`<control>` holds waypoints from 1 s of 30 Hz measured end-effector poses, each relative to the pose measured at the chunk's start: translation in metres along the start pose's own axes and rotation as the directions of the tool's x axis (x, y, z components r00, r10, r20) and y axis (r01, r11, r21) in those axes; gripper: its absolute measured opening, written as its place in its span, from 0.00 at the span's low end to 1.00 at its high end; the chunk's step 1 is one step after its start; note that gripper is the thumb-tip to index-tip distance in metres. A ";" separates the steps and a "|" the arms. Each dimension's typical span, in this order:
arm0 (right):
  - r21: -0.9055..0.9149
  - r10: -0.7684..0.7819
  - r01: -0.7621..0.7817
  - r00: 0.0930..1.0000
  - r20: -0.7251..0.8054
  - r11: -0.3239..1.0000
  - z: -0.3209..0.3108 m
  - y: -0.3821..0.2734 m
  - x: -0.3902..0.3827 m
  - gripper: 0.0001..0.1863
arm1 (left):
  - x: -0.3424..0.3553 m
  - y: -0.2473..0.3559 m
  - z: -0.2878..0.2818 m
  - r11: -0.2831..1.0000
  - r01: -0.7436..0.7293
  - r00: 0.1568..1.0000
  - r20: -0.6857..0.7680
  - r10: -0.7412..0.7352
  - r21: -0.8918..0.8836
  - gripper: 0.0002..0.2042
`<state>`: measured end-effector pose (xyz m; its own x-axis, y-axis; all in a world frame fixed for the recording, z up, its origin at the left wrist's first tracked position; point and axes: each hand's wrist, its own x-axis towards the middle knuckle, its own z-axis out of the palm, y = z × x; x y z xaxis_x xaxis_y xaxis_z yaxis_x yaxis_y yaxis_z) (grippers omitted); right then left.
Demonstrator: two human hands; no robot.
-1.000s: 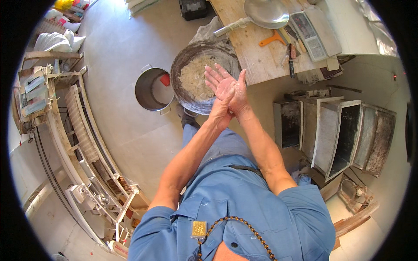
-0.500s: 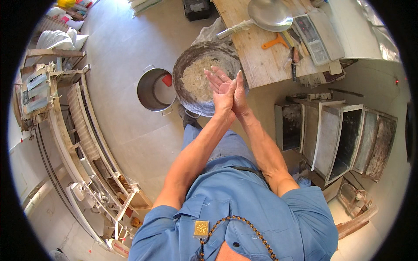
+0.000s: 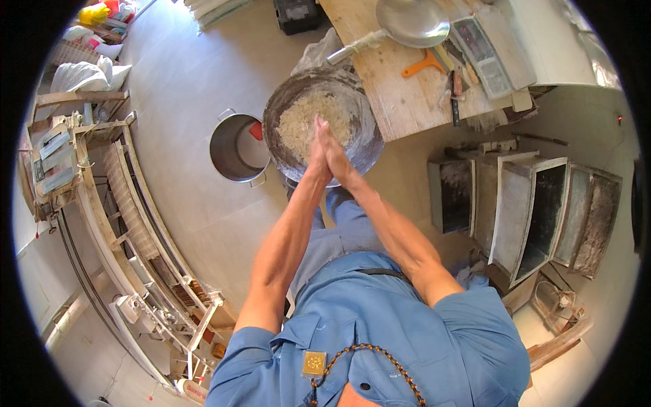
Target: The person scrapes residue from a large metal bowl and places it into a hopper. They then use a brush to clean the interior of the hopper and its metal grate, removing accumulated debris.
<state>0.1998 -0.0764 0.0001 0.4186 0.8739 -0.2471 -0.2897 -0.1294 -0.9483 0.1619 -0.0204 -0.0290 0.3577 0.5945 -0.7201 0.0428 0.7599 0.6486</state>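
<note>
My left hand and my right hand are pressed palm to palm. Their fingers lie straight and point away from me, and neither holds anything that shows. Pale flour dusts the skin. Beneath them stands a large, round, dark bowl, its inner wall smeared with dried white paste. Inside lies a crumbly, pale, dough-like mix. Left of the bowl, close to its rim, is a deep metal pot with two side handles. A small red piece sits against the pot's inner wall.
A wooden table adjoins the bowl at the far right, bearing a metal pan, an orange scraper, knives and a compartmented box. Metal boxes stand right. A long wooden frame lines the left, and a black case lies beyond.
My hands, crossed with the left palm turned up before, have come together palm to palm and shifted left over the bowl. The whole view has shifted slightly.
</note>
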 end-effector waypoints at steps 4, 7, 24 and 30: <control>0.206 0.075 -0.043 0.986 -0.148 0.978 -0.015 0.041 0.057 0.35 | -0.014 -0.003 0.008 0.991 0.128 0.991 0.045 -0.126 -0.044 0.40; -0.200 -0.082 0.029 0.961 -0.266 0.979 -0.030 0.069 0.089 0.28 | -0.002 -0.006 0.000 0.985 0.132 0.991 0.033 -0.129 -0.114 0.29; -0.933 -0.456 -0.319 0.814 -0.360 0.168 -0.172 0.188 0.309 0.19 | 0.100 -0.201 -0.242 0.938 0.213 0.806 -0.592 -0.011 0.273 0.28; -0.884 -0.006 -0.444 0.893 -0.450 0.144 -0.205 0.207 0.360 0.40 | 0.117 -0.230 -0.227 0.960 0.254 0.816 -0.508 -0.276 -0.114 0.14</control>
<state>0.4674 0.1153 -0.3262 0.7627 0.5707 -0.3042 0.5334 -0.8211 -0.2030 -0.0176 -0.0658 -0.3181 -0.1937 0.4089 -0.8918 0.0257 0.9108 0.4121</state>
